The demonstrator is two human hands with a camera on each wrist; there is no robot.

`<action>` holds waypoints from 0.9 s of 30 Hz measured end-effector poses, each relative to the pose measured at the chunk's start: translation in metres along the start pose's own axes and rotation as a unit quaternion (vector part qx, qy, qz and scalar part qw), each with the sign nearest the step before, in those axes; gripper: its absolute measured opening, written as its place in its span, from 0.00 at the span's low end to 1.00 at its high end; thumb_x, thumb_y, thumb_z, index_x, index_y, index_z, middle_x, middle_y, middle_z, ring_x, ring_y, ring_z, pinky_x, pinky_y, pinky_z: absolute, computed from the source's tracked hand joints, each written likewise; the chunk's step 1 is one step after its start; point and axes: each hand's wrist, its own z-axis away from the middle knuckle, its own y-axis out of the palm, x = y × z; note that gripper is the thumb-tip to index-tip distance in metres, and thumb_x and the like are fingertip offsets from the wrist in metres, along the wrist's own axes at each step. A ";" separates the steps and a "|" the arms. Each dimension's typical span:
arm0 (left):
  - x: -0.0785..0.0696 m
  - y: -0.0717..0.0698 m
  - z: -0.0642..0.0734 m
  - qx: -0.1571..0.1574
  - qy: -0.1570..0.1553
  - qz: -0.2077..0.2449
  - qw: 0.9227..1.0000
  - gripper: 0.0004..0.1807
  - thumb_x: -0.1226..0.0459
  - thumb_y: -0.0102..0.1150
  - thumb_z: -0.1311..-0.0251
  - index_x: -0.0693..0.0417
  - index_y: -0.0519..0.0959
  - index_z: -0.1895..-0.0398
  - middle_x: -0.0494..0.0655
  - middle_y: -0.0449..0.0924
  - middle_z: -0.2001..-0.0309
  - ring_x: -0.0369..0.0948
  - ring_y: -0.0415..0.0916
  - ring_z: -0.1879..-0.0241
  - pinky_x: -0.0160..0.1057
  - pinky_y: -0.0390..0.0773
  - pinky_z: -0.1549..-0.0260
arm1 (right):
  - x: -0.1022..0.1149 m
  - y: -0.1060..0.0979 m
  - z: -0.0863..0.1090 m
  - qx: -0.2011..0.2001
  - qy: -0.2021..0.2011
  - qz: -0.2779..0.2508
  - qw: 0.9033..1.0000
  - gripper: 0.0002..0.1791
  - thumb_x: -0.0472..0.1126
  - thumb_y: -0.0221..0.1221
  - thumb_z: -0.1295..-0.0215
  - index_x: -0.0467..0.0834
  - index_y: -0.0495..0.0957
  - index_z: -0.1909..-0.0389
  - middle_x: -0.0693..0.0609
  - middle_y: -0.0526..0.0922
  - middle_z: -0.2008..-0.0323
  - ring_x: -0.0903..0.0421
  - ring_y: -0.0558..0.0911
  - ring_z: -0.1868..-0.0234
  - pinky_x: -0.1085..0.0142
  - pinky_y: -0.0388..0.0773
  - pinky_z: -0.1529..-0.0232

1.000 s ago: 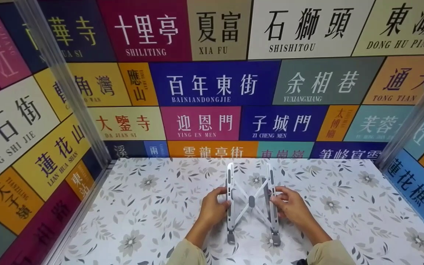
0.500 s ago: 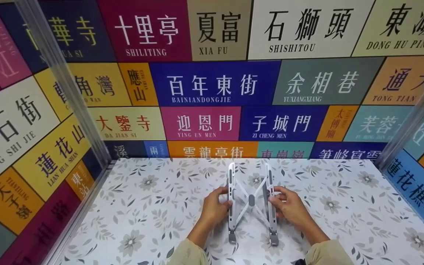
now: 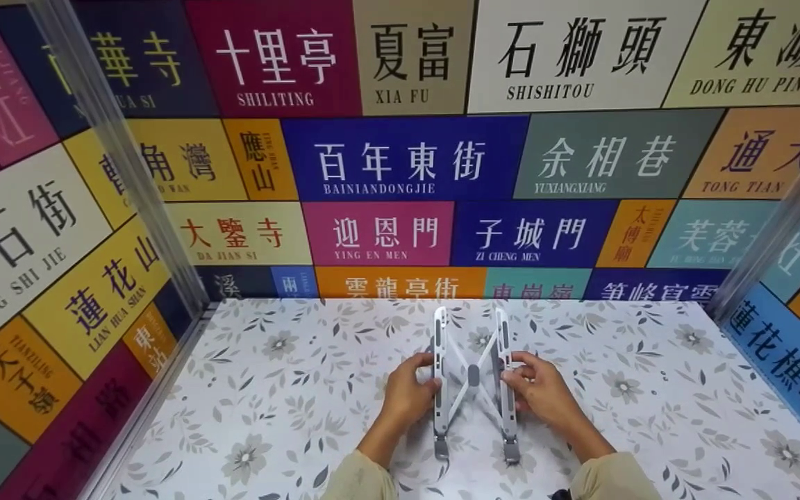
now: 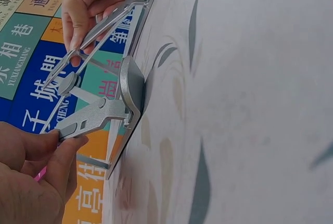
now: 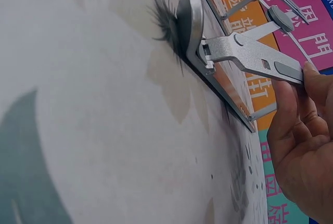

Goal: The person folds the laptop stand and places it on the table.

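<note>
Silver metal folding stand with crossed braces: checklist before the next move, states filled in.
1. Left hand on the left silver slotted metal rail: ok, thumb and fingers pinch it.
2. Right hand on the right silver slotted metal rail: ok, pinched too.
3. Grey oval hub at the brace crossing, between the rails: ok.
4. Rails closed together: not ok, a gap spans between them.
5. Stand supported on the white tabletop with grey floral print: ok, base bar appears to lie along it in the right wrist view.
6. Braces locked against sliding: cannot tell, no lock visible.
</note>
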 end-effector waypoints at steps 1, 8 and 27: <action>0.000 0.001 0.000 -0.002 0.000 -0.001 1.000 0.20 0.73 0.65 0.42 0.50 0.83 0.46 0.46 0.85 0.44 0.51 0.76 0.35 0.56 0.70 0.33 | 0.000 0.001 0.000 0.001 -0.002 -0.001 1.000 0.27 0.41 0.63 0.30 0.36 0.71 0.33 0.46 0.83 0.64 0.56 0.76 0.74 0.64 0.79 0.76; -0.001 0.006 -0.001 -0.011 -0.004 0.002 1.000 0.20 0.73 0.65 0.43 0.51 0.83 0.46 0.47 0.85 0.44 0.49 0.76 0.35 0.55 0.70 0.32 | -0.001 0.005 -0.004 0.000 -0.005 0.005 1.000 0.26 0.40 0.64 0.30 0.36 0.72 0.35 0.48 0.83 0.67 0.54 0.79 0.74 0.64 0.80 0.77; -0.005 0.015 0.002 -0.031 0.016 -0.021 0.999 0.21 0.74 0.64 0.43 0.55 0.83 0.45 0.49 0.86 0.44 0.51 0.78 0.36 0.54 0.73 0.34 | 0.005 0.015 -0.005 0.007 0.000 -0.011 1.000 0.26 0.39 0.62 0.29 0.35 0.71 0.33 0.48 0.82 0.65 0.55 0.78 0.74 0.61 0.82 0.74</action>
